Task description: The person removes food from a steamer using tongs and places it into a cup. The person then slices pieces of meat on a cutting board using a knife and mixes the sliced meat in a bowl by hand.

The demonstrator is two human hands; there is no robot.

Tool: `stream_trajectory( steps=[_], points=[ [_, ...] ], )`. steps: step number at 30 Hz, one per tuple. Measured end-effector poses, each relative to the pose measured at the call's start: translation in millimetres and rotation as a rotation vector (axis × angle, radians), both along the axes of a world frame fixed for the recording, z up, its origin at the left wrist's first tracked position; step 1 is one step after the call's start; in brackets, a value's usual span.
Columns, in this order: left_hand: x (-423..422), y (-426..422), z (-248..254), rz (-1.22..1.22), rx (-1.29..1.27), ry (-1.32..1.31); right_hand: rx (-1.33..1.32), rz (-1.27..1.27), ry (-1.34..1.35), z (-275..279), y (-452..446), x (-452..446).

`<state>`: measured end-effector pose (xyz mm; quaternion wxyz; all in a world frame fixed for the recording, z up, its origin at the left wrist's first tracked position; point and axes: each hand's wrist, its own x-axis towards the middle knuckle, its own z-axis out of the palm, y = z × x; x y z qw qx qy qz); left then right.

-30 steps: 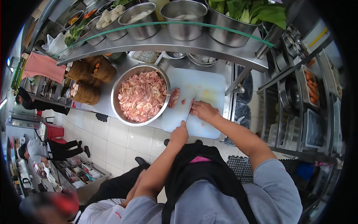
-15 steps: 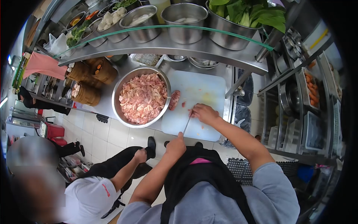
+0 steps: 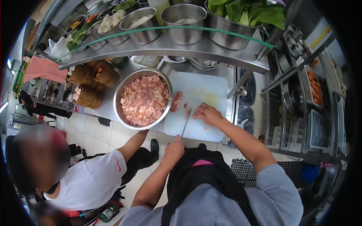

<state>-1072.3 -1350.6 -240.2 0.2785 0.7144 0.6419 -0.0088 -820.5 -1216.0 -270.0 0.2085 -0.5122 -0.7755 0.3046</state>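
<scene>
And the knife point(image 3: 186, 122) swings across towards the big bowl point(image 3: 117, 98), its blade now clear of the meat point(image 3: 196, 113) it was against half a second ago, a loose slice point(image 3: 187, 112) beside it. My left hand point(image 3: 174, 150) is wrapped round the knife; my right hand point(image 3: 207, 114) pinches that meat on the board point(image 3: 203, 81), right of the bowl. In comes a co-worker's arm point(image 3: 132, 145), stretched to the bowl's near side, hand hidden. Red lettering point(image 3: 118, 164) on that sleeve point(image 3: 108, 168): too small to read.

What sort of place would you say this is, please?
Probably a commercial kitchen: it shows a large bowl of raw meat, bamboo steamers, and metal containers of food lined along a shelf.
</scene>
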Motion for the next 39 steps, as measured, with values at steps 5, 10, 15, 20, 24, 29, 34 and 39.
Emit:
stream_trajectory(
  steps=[5,10,15,20,24,29,34,39],
  points=[
    [28,21,-10,-0.041,-0.024,-0.059,0.174,0.158,-0.069,-6,1,-3],
    [48,51,-35,0.012,-0.035,-0.088,0.158,0.118,-0.176,-6,-1,-9],
    [10,-15,-26,-0.023,-0.059,-0.056,0.14,0.123,-0.122,-18,-1,0],
    [0,-10,1,-0.009,-0.043,0.002,0.237,0.024,0.026,-2,-13,7],
    [19,13,-2,-0.085,-0.035,-0.028,0.275,0.041,-0.053,-17,-11,3],
    [42,41,-42,-0.025,0.027,-0.099,0.208,0.06,-0.143,-26,-9,-5],
    [25,13,-48,-0.047,-0.011,-0.075,0.277,0.042,-0.112,-39,-7,-5],
    [-12,-15,-18,-0.081,-0.038,0.024,0.18,0.039,-0.093,-18,-17,0]
  ],
)
